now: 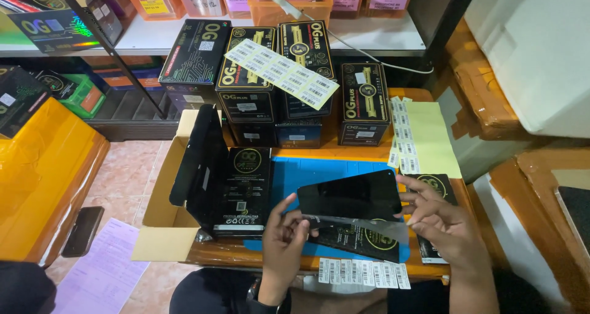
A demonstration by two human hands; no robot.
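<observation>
Bare forearms, dark clothes, and what looks like a watch

Both the left hand point(284, 237) and right hand point(445, 225) are bare, no gloves or rings that I can spot. Dark band on the left wrist point(255, 295), probably a watch. Dark trousers point(212, 292) below, no sleeves showing.

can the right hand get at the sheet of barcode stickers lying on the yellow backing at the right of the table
Probably yes: the right hand sits just below the sticker sheet, with only bare table between, though it now grips the dark glass panel.

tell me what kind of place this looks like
Probably a small phone-parts shop or packing bench: stacked black boxes, barcode sticker sheets, orange storage bins on a shelf, and a dark glass panel in hand.
</observation>
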